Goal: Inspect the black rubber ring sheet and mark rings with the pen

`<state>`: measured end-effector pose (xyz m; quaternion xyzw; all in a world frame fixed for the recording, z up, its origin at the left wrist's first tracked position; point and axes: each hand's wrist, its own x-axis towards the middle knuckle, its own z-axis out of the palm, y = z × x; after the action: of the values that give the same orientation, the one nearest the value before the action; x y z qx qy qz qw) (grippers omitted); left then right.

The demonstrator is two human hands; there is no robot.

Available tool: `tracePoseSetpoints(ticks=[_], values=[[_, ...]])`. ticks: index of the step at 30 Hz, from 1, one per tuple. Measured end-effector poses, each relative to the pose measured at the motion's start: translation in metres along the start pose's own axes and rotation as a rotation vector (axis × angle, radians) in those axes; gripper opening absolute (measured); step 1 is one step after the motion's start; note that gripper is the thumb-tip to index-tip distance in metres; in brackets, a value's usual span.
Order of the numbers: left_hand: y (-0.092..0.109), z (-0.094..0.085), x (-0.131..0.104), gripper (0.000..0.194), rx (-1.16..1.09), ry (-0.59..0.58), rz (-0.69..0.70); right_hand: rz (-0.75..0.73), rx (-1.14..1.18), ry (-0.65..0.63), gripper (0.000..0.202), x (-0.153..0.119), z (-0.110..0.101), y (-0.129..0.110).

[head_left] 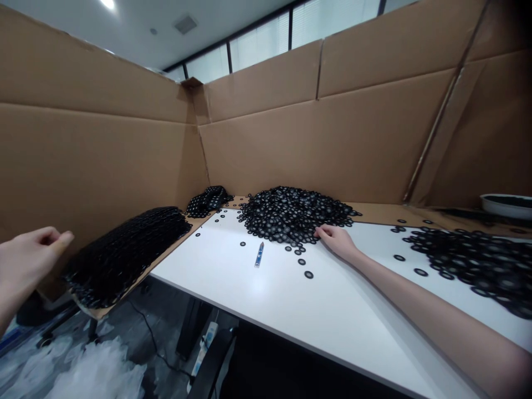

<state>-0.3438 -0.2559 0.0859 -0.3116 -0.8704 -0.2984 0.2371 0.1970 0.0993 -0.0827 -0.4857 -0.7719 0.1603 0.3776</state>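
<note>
At the right edge of a heap of small black rings [286,213], my right hand [337,241] has its fingertips pinched together and touching the outermost rings. Whether a ring is between those fingers is hard to see. My left hand [29,269] is raised at the far left with thumb and fingers closed; what they hold, if anything, is hidden. A yellowish patch or cover shows on one of its fingertips. Near that hand lies a long, glossy black mass of densely packed pieces [128,252] on cardboard.
A small blue-and-white tube with a pointed tip [259,255] lies on the white table [233,277]. More black rings [482,260] spread at right, near a white bowl [505,206]. A dark bundle [208,200] sits in the back corner. Cardboard walls [282,144] enclose the table.
</note>
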Motion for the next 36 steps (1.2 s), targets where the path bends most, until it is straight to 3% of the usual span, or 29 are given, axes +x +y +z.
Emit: tracePoseSetpoints(ticks=[1,3,8,11,13,16,22,28,32,36], values=[[0.008,0.002,0.006,0.038,0.102,0.071,0.085,0.003,0.000,-0.003,0.030,0.000,0.000,-0.001],[0.033,0.015,0.017,0.041,0.148,0.072,0.191,0.008,0.002,-0.008,0.029,-0.001,-0.001,-0.003],[0.104,0.073,0.050,0.043,0.189,-0.289,0.331,0.003,0.005,-0.023,0.029,-0.004,-0.006,-0.009],[0.128,0.109,0.065,0.050,0.227,-0.431,0.314,-0.006,0.011,-0.032,0.032,-0.006,-0.008,-0.011],[0.133,0.124,0.070,0.057,0.242,-0.458,0.299,-0.012,0.017,-0.039,0.033,-0.007,-0.009,-0.012],[0.132,0.134,0.072,0.061,0.260,-0.457,0.292,-0.017,0.029,-0.052,0.034,-0.008,-0.011,-0.014],[0.124,0.133,0.063,0.059,0.270,-0.336,0.343,-0.010,0.046,-0.066,0.029,-0.009,-0.013,-0.016],[0.125,0.129,0.056,0.057,0.223,-0.341,0.452,-0.010,0.039,-0.067,0.028,-0.008,-0.011,-0.014],[0.147,0.143,0.061,0.052,0.166,-0.322,0.513,-0.032,0.028,-0.063,0.026,-0.010,-0.010,-0.015],[0.185,0.184,0.065,0.043,0.154,-0.420,0.560,-0.075,0.016,-0.066,0.026,-0.012,-0.010,-0.018]])
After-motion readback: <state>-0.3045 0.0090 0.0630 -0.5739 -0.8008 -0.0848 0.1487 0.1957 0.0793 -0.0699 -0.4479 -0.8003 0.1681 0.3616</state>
